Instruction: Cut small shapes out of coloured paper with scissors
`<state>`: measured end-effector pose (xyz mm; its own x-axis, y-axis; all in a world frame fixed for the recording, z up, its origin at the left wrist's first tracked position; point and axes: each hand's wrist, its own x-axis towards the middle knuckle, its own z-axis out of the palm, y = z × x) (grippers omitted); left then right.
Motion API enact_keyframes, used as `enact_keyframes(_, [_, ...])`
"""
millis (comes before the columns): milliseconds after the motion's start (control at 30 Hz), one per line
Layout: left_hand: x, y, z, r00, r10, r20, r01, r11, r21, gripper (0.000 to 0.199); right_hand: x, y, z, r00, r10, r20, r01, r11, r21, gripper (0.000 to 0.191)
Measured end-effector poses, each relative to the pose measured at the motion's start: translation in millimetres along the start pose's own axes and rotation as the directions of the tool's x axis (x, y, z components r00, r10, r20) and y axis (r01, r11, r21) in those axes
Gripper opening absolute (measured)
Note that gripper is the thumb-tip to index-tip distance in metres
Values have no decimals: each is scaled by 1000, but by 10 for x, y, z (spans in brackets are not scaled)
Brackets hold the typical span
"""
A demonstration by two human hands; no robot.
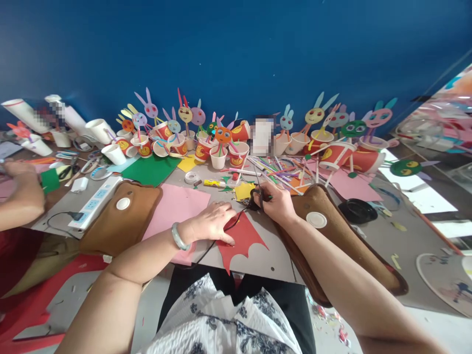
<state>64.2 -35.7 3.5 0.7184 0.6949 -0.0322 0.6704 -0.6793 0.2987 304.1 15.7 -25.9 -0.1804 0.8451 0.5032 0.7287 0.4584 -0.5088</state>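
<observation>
A sheet of red paper lies on the grey table, its near edge cut into scallops and points. My left hand rests on its left part, thumb and fingers apart. A black cable runs beneath that hand and between thumb and fingers. Just right of the paper's far edge, my right hand is closed around black-handled scissors, with the blades pointing away from me. A scrap of yellow paper lies beyond the scissors.
Brown heating pads flank the work area, with a power strip at left. Paper cups with rabbit faces line the blue wall. Coloured sticks lie heaped before them. A co-worker's arm reaches in from the left.
</observation>
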Motion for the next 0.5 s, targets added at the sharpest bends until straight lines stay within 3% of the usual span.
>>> enact_keyframes(133, [10, -29, 57, 999, -31, -38, 30, 999, -34, 63, -4, -3, -3, 1000, -19, 2, 19, 999, -27, 12])
enact_keyframes(300, [70, -74, 119, 991, -93, -96, 80, 988, -134, 54, -7, -20, -8, 1000, -19, -14, 18, 999, -45, 10])
enact_keyframes(500, [159, -238, 168, 958, -152, -244, 107, 976, -191, 13, -31, -59, -32, 994, -11, -111, 4, 998, -61, 10])
